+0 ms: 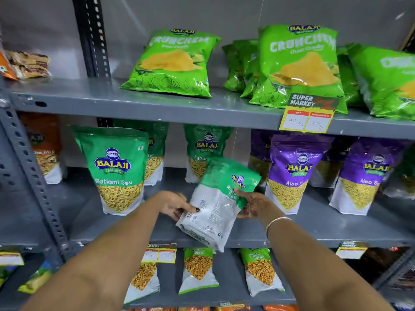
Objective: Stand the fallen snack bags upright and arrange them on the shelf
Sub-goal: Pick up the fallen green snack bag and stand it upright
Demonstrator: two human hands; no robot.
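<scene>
A green and white Ratlami Sev bag (215, 205) hangs tilted over the front of the middle shelf (314, 234), its bottom end past the shelf edge. My left hand (177, 205) grips its lower left side. My right hand (251, 205) holds its right edge near the green top. Another Ratlami Sev bag (116, 169) stands upright to the left, with two more behind (202, 151). Purple Aloo Sev bags (292, 171) stand upright to the right.
Light green Crunchem bags (173, 63) lean on the top shelf, beside a yellow price tag (307, 115). Chana bags (197, 270) stand on the lower shelf. A grey slotted upright (29, 167) borders the left. Bare shelf lies between the standing Ratlami and Aloo bags.
</scene>
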